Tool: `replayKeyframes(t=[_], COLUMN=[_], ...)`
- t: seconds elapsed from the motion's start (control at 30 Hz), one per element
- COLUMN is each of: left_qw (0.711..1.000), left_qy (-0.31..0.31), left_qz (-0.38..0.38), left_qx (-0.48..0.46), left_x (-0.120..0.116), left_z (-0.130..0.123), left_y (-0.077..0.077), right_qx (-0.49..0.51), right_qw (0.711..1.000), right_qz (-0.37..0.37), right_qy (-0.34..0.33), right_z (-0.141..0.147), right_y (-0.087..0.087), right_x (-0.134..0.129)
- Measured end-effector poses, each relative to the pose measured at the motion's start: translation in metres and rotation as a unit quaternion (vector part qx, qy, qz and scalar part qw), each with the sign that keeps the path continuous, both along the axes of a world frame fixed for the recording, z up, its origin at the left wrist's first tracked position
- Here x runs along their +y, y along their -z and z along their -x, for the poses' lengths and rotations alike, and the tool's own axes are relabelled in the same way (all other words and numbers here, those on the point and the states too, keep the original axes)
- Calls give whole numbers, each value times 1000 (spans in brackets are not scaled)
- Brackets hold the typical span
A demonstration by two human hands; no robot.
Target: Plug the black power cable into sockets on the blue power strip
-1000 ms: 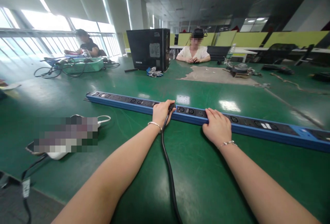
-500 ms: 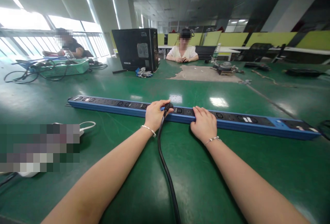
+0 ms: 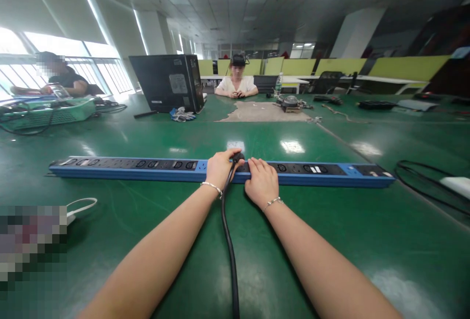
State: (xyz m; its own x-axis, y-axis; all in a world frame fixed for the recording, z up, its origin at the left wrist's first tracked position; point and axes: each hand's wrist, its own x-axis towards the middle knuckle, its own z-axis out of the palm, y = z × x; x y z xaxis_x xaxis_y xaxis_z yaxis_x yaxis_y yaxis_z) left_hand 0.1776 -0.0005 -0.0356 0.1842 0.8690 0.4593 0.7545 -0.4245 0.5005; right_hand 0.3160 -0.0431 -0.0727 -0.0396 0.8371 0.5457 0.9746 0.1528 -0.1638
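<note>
A long blue power strip (image 3: pixel 121 174) with a black socket face lies crosswise on the green table. My left hand (image 3: pixel 220 168) is closed around a black power plug (image 3: pixel 238 156), held at the strip's sockets near its middle. Whether the plug's prongs sit in a socket is hidden. A thick black cable (image 3: pixel 229 245) hangs from the plug and runs toward me between my forearms. Just right of the plug, my right hand (image 3: pixel 262 182) grips the strip, its fingers bent over the top face. A blue socket section shows left of my left hand.
A black computer case (image 3: pixel 165 84) and gloves (image 3: pixel 182 114) are farther back. A green basket (image 3: pixel 69 113) with cables stands left; another person (image 3: pixel 237 84) sits opposite. Black cables (image 3: pixel 422 182) lie at right. A blurred-out object (image 3: pixel 33 240) lies at near left.
My view has turned to the right. My left hand and the plug have shifted right along the strip, closer to my right hand, which keeps its place on the strip.
</note>
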Motion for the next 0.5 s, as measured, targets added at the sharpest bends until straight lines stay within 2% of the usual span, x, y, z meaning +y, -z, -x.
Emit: replayKeyframes(t=[0.27, 0.5], left_qw=[999, 995], left_qy=[-9, -16], left_qz=[16, -22], left_qx=[39, 91], left_x=[-4, -13], left_z=[-5, -9], left_y=[1, 0], right_qx=[35, 47], right_qw=[999, 999], right_qz=[-12, -10], right_qy=[-1, -3], right_z=[1, 1], right_y=[2, 2], right_x=[1, 2])
